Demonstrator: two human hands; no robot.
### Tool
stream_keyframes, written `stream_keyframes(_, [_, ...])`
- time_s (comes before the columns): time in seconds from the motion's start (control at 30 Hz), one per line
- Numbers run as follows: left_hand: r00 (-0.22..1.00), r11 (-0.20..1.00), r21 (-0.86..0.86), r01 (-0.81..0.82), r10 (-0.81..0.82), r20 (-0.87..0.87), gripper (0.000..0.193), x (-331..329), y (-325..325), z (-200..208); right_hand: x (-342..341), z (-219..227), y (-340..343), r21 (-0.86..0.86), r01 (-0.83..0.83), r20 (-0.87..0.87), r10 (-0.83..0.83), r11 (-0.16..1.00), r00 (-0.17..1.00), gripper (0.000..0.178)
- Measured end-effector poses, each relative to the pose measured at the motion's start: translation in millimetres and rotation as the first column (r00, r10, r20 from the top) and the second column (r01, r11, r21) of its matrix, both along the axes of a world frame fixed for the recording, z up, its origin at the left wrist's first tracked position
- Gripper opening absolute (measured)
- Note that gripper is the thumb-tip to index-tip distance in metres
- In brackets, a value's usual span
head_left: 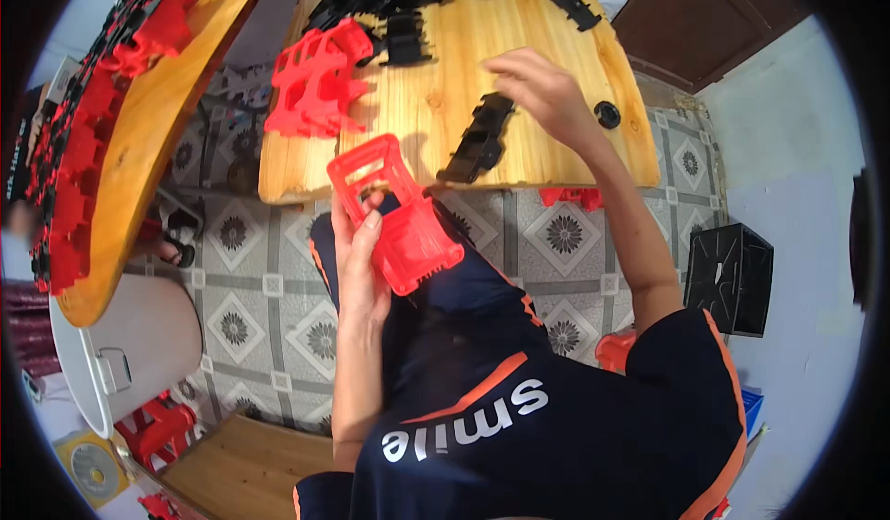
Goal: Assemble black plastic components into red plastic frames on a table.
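1. head view: a fitting step is judged to be in hand; the red plastic frame point(397, 212) is held over the lap, near the wooden table point(436, 103), in the closed left hand point(360, 260).
2. the right hand point(542, 89), fingers loosely spread, is laid on the black plastic piece point(477, 140) on the table; a firm pinch and a lift toward the frame would be called for next.

The red openwork plastic frame point(397, 214) looks smooth and slightly glossy, catching light on its ribs. The black ribbed plastic piece point(477, 140) appears duller, nearly matt. The pale wooden worktop point(565, 94) shows clear grain under a soft, satiny varnish. The patterned floor tiles point(269, 288) seem hard and smooth. The round grey plastic bucket point(139, 339) looks matt.
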State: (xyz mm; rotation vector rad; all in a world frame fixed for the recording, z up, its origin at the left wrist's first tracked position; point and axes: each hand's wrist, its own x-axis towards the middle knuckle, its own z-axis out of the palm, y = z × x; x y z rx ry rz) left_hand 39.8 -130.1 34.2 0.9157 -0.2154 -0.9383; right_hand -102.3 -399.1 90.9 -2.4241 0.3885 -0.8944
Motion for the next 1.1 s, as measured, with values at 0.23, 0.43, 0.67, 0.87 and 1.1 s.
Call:
stream_keyframes(0.23, [0.999,0.999,-0.005,-0.054,0.054,0.001,0.081,0.6,8.5,1.4,-17.1,-38.6,4.7,0.113,-0.161,-0.280,0.187,0.980,0.942,0.026])
stream_keyframes(0.43, [0.995,0.990,-0.109,-0.092,0.096,0.029,0.100,1.5,6.5,-1.9,-16.8,-9.6,62.4,0.400,-0.064,-0.100,0.113,0.914,0.989,0.019])
stream_keyframes(0.67, [0.987,0.982,-0.143,-0.125,0.138,0.084,0.105,5.4,15.4,6.8,27.0,-1.5,161.8,-0.042,-0.039,0.083,0.042,0.998,0.996,0.027])
stream_keyframes(0.87, [0.979,0.959,-0.250,-0.134,0.167,0.119,0.107,11.5,13.6,5.4,46.7,-11.8,168.7,-0.234,-0.069,0.117,0.099,0.970,0.988,0.027])
stream_keyframes(1.1, [0.963,0.987,-0.161,-0.011,0.054,0.265,0.105,10.4,23.6,16.5,58.9,-5.0,150.2,0.565,-0.218,0.175,0.142,0.796,0.974,0.036])
